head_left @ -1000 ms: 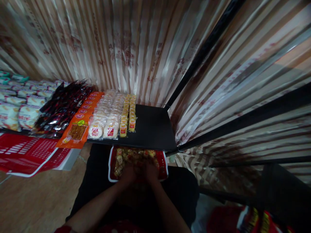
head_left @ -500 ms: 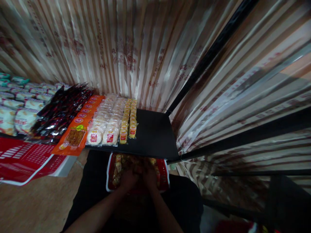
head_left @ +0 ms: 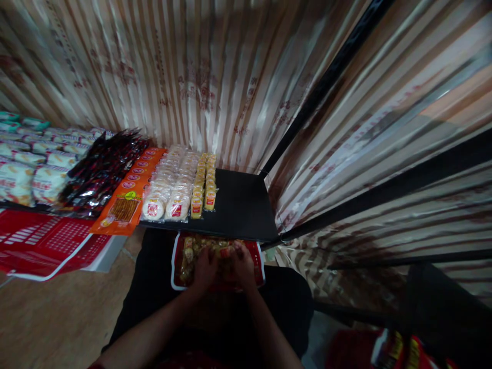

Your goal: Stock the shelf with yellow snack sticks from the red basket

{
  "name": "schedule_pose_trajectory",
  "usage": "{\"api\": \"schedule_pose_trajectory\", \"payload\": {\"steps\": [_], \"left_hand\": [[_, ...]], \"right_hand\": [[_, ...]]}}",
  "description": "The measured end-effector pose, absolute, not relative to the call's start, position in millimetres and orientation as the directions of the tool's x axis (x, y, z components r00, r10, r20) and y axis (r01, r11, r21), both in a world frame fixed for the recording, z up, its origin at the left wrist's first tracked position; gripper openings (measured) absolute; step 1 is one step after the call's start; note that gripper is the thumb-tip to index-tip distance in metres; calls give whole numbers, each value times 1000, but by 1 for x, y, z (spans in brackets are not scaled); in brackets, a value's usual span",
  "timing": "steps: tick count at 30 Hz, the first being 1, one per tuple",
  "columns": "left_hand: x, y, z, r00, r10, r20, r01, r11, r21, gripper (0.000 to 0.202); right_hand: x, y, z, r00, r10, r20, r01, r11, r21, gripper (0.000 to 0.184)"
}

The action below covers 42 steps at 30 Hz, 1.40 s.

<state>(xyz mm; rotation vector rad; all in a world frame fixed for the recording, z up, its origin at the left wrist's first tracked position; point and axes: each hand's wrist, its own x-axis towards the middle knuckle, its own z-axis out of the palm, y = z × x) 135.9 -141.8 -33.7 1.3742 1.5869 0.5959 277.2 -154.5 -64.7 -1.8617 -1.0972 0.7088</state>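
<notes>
A red basket [head_left: 175,266] with a white rim rests on my lap, just under the shelf's front edge. Small yellow-wrapped snacks [head_left: 187,258] lie loosely inside it. My left hand [head_left: 206,267] reaches into the basket with its fingers curled down among the packets; whatever they grip is too dark to make out. Close beside it, my right hand [head_left: 243,265] has its fingers bent around a small wrapped snack [head_left: 226,251] with a red label. Shade blurs the fingertips of both hands.
On the black shelf [head_left: 242,205] stand rows of yellow snack packs [head_left: 197,202], round white crackers [head_left: 177,207], an orange packet [head_left: 125,207], dark shiny packets [head_left: 94,179] and white bags [head_left: 49,182]. Black bars [head_left: 300,123] and striped sheeting rise behind. A red basket [head_left: 42,241] sits lower left.
Both hands have parted slightly, and the right fingers have come up into clearer sight by a labelled snack. The view has shifted a little, raising the shelf and basket in the picture.
</notes>
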Motion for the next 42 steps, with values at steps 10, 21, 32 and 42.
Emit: {"api": "schedule_pose_trajectory", "payload": {"steps": [10, 21, 32, 42], "left_hand": [[116, -151, -13, 223, 893, -390, 249, 335, 909, 29], [123, -127, 17, 64, 980, -190, 32, 188, 982, 29], [124, -96, 14, -170, 970, 174, 310, -115, 944, 37], [122, -82, 12, 38, 964, 264, 449, -252, 857, 40]], "right_hand": [[266, -159, -12, 332, 932, -146, 71, -179, -981, 38], [238, -128, 37, 328, 940, -92, 93, -129, -987, 54], [233, -59, 41, 299, 946, 121, 280, 34, -959, 48], [224, -38, 33, 220, 954, 201, 422, 93, -902, 41]]}}
